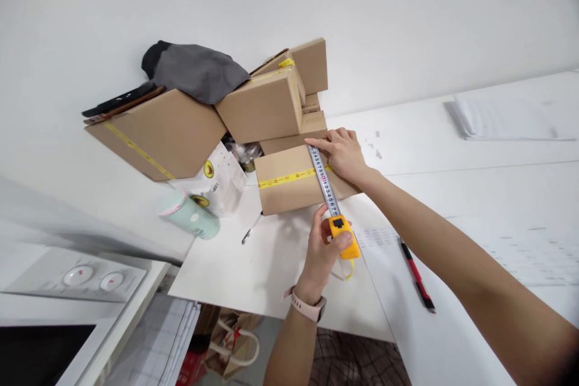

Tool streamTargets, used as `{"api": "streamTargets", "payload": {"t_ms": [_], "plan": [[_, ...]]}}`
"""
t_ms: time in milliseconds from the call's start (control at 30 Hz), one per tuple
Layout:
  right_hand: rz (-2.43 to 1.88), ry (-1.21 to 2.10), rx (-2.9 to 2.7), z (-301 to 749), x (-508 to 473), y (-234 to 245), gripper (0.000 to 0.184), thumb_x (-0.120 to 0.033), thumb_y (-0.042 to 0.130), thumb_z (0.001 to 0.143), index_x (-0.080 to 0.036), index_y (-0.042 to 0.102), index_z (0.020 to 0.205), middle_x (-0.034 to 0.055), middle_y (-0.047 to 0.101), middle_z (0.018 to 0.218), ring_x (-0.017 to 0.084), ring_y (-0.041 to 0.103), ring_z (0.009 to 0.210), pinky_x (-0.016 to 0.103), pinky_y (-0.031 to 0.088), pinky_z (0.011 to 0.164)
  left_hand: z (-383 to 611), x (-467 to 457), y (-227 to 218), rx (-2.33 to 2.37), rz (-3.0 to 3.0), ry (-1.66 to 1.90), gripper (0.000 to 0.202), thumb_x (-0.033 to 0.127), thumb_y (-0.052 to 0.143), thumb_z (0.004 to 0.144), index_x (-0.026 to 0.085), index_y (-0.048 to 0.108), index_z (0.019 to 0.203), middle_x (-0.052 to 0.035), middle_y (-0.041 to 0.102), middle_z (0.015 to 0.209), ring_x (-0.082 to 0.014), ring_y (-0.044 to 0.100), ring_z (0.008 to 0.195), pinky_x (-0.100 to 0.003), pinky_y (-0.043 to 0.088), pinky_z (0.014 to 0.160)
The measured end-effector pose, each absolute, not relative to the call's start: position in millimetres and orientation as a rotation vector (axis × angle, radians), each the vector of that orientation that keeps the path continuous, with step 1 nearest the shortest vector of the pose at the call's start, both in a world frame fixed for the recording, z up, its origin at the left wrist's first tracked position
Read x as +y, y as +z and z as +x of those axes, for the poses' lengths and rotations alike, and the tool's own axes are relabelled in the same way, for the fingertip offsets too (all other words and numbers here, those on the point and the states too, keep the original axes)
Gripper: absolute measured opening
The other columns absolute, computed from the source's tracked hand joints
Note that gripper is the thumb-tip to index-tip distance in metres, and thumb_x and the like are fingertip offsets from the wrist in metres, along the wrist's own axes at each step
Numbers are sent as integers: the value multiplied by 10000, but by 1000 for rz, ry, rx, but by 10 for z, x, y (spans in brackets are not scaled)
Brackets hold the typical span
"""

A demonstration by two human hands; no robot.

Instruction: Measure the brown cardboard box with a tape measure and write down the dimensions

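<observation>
Looks like measuring is the step in hand: the box (289, 198) lies on the worktop (271, 265) just in front of other boxes (260, 105), w/ the blade (324, 184) of the tape pulled out across its upper face, over the printed yellow strip (275, 181). L hand (322, 247), watch on wrist, has its grip closed round the yellow case (351, 248), which sits just off the box's near edge; can't tell if it also touches the worktop. R hand (342, 151) lies over the box's right part, one finger reaching to the blade's far end nr the far edge; can't tell if that grip is pinching the blade or only pressing it down. Prob. approx. mid-measure: blade is out & spans the face, figs up. Next move, I'd judge, calls for the R hand to hold that end dead on the edge, the L hand to keep the blade flat & straight, & a reading taken where the near edge crosses it. Main risk: end slips or blade skews, so the no. comes out wrong. Red-black pen (415, 277) is R of the case, apart from both hands, prob. handy for noting it.
</observation>
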State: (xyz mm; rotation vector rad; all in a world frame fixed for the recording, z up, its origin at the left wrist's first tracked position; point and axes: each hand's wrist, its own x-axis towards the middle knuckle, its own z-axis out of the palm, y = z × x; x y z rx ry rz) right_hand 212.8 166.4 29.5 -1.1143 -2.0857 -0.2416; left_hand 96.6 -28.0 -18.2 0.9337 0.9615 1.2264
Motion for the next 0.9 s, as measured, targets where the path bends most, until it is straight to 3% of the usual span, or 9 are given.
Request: {"api": "streamTargets", "payload": {"t_ms": [900], "plan": [[-1163, -240, -2106, 2131, 1610, 326, 535, -108, 371, 971, -355, 651, 1353, 97, 639, 1088, 280, 446, 1006, 417, 291, 905, 987, -286, -216, 951, 928, 1251, 752, 399, 826, 713, 240, 452, 1346, -66, 675, 1027, -212, 631, 924, -363, 492, 829]]}}
